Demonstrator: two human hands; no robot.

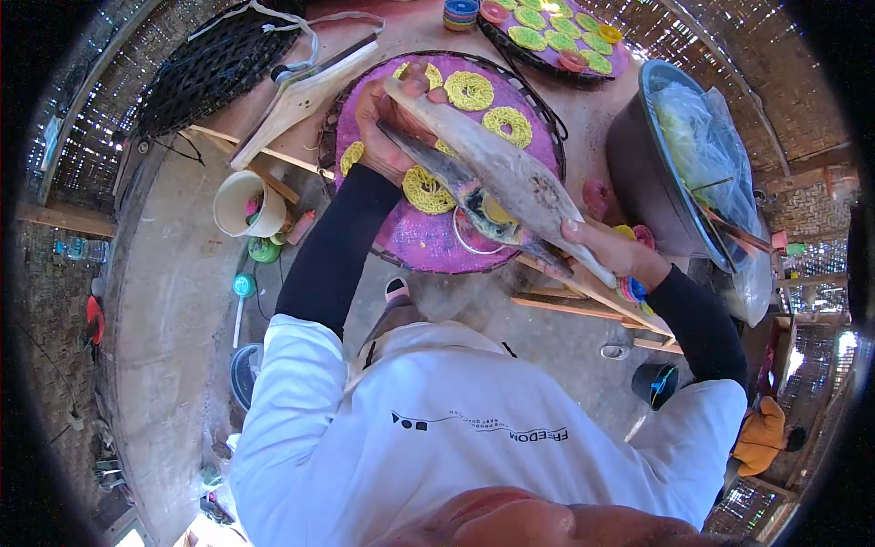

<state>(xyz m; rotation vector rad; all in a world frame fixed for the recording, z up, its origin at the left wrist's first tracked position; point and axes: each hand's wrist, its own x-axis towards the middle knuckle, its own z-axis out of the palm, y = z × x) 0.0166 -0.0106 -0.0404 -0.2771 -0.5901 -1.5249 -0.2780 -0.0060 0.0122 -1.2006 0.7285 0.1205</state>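
Note:
I hold a long two-part wooden press [519, 173] slantwise over a round tray. Its upper piece is pale and worn; the darker lower piece has a round cup with yellow stuff in it. My left hand [387, 128] is closed around the far left end, my right hand [624, 248] around the near right end. Below, the round tray [558, 137] is lined with purple cloth [401, 239]. Several yellow lacy coils [469, 91] lie on it, some partly hidden by the press and my left hand. A white ring [476, 242] shows under the press.
Left of the tray rest another wooden tool [301, 105] and a black woven tray [219, 73]. A cream bucket [248, 208] stands lower left. At right is a big dark tub [629, 146] with plastic bags. A second coil-covered tray [629, 71] lies behind. Someone in orange [762, 438] is at far right.

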